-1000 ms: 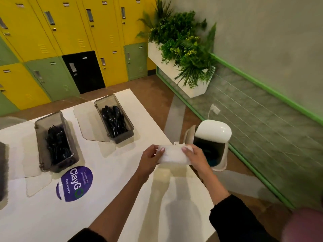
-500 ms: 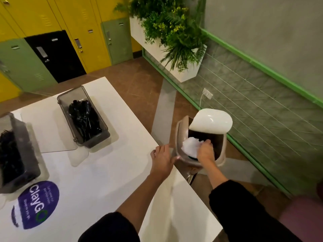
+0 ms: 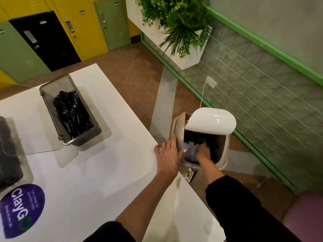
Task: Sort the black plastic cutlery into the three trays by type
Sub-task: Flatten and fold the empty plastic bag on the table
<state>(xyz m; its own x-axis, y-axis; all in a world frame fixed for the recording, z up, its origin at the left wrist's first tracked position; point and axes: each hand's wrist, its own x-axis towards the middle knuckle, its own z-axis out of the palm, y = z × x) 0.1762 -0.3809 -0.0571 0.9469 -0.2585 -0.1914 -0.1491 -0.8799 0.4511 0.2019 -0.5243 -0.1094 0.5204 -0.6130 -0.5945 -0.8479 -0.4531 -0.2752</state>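
White table (image 3: 104,172), grey tray (image 3: 87,139), purple sticker (image 3: 21,210)

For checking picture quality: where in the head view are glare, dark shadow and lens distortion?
Head view: a glare spot sits on the white bin lid; head view: the right hand is in dark shadow inside the bin; head view: the wide lens makes the lockers lean.

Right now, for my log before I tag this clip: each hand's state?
Left hand: open, straight fingers against the beige plastic swing-lid bin.
Right hand: inside that bin, beside crumpled pale paper; grip cannot be told.
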